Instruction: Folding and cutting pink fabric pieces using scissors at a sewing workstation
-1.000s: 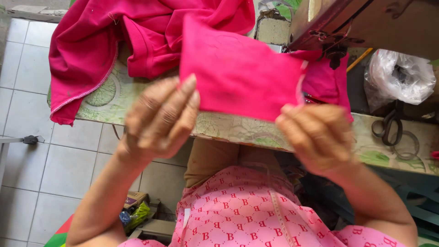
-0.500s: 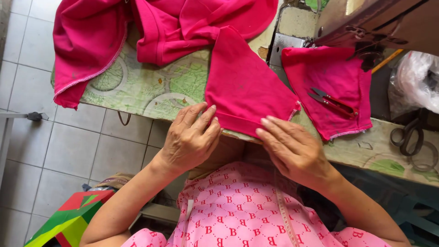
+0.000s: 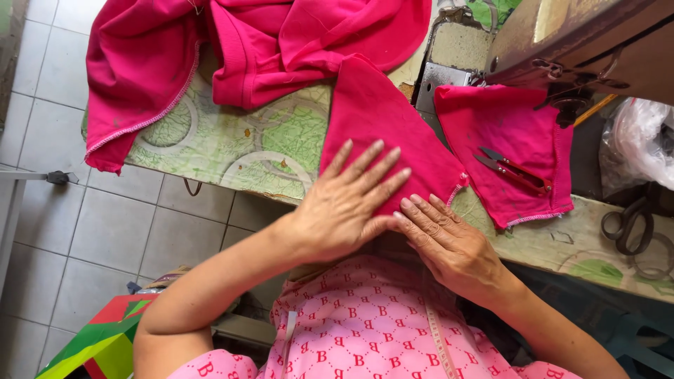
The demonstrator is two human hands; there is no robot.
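Observation:
A folded piece of pink cloth (image 3: 379, 116) lies on the green patterned table (image 3: 232, 144), its near end at the table's front edge. My left hand (image 3: 347, 203) presses flat on that near end, fingers spread. My right hand (image 3: 449, 242) rests beside it with its fingertips on the cloth's near right corner. Neither hand grips anything.
A large pink garment (image 3: 246, 49) is heaped at the table's back left. A second pink piece (image 3: 502, 147) lies to the right with red thread snips (image 3: 516, 170) on it, under a sewing machine (image 3: 583, 42). Black scissors (image 3: 632, 228) and a plastic bag (image 3: 642, 147) lie far right.
I was holding the pink piece up in both hands; it has come down onto the table, and both hands have flattened onto its near edge.

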